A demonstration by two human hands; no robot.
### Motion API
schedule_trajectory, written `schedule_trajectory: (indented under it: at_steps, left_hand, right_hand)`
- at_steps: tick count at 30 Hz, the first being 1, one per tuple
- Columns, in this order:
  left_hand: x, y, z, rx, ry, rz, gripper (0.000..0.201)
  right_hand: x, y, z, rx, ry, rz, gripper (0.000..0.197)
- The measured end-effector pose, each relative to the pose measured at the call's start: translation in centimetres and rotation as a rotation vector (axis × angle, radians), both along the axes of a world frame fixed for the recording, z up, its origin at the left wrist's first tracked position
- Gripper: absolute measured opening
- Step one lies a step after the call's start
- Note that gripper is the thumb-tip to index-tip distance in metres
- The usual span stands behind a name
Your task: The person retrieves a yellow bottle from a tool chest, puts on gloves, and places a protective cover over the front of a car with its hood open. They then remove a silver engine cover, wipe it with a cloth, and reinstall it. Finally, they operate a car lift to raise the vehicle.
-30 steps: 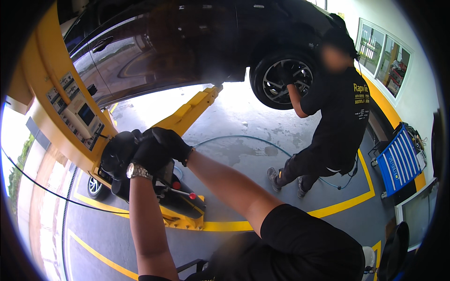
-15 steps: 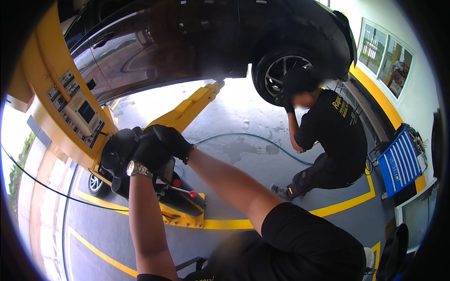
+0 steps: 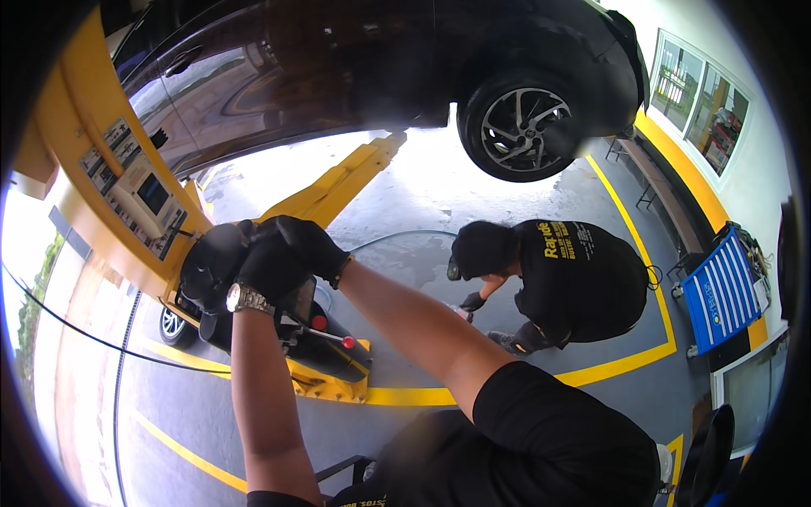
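Observation:
Both my hands wear black gloves and are close together against a dark rounded unit (image 3: pixel 207 266) on the yellow lift column (image 3: pixel 144 245). My left hand (image 3: pixel 263 272), with a metal watch (image 3: pixel 249 298) at the wrist, is nearer me; its fingers are hidden. Beside and partly over it, my right hand (image 3: pixel 306 245) is bent with curled fingers; whatever is inside it is hidden. Just below them, a lever with a red knob (image 3: pixel 348 342) sticks out, with another red knob (image 3: pixel 318 323) close by. A control box (image 3: pixel 152 203) with a dark screen is fixed to the column.
A dark car (image 3: pixel 312 76) stands raised above a yellow lift arm (image 3: pixel 338 182), its wheel (image 3: pixel 524 135) off the floor. Right of my arms, a co-worker (image 3: pixel 583 279) crouches low. A hose (image 3: pixel 405 235) lies on the floor. A blue tool cart (image 3: pixel 722 291) stands near the wall.
The co-worker has bent down from beside the wheel and now reaches toward the floor, leaving the wheel in full sight. My hands stay at about the same place on the unit.

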State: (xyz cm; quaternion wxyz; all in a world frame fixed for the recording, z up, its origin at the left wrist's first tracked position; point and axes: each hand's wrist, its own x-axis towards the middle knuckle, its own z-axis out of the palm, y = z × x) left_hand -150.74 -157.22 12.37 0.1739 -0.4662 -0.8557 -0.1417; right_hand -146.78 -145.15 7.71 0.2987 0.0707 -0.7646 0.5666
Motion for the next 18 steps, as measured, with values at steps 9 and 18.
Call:
schedule_trajectory:
  at_steps: [9,18]
  left_hand:
    - [-0.1,0.3,0.1,-0.053,-0.014,-0.03,0.023]
    - [0.3,0.6,0.7,-0.12,0.002,-0.055,0.023]
  right_hand:
    - [1.0,0.0,0.7,-0.146,-0.011,0.066,0.036]
    - [0.1,-0.1,-0.3,-0.215,0.014,0.108,0.039]
